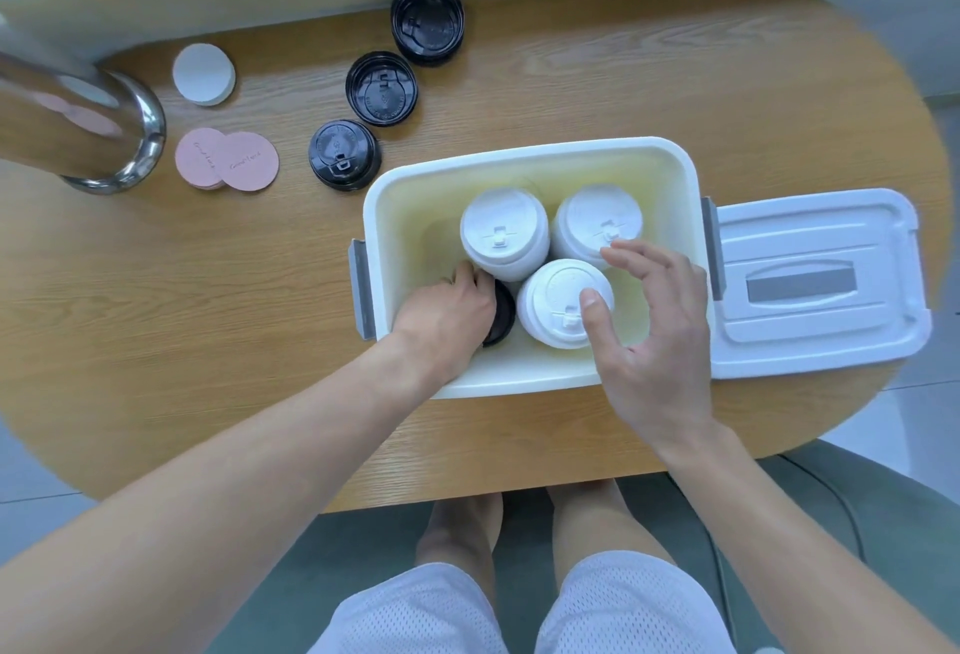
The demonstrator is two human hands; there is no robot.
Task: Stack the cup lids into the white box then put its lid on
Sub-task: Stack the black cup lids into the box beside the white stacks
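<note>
On the desk, head view:
Desk [519, 97]: oval, wood-grain top, seen from above
Box [524, 154]: white, open, near the front middle of the desk, grey latches on its left and right ends
White stacks: three stacks of white cup lids stand inside the box, the back-left stack [504, 232], the back-right stack [597, 222] and the front stack [563, 300], all close together
Left hand [447, 315]: reaches down into the left part of the box; its fingers curl round a black lid [501, 313] low in the box, just beside the front stack and below the back-left stack
Right hand [654, 336]: hovers over the right part of the box, fingers spread and relaxed, gripping nothing; the thumb lies over the front stack and the fingertips reach over the edge of the back-right stack; whether they touch cannot be told
Box lid [815, 284]: white with a grey handle recess, lies flat on the desk just right of the box
Black lids outside: three lie in a slanting row behind and left of the box, the near one [343, 154] just off the box's back-left corner, the middle one [382, 88], the far one [427, 22] by the desk's back edge
Discs: a white disc [203, 74] at back left; two overlapping pink discs [228, 161] in front of it
Metal post [104, 134]: shiny, at the left edge, its base beside the pink discs
</note>
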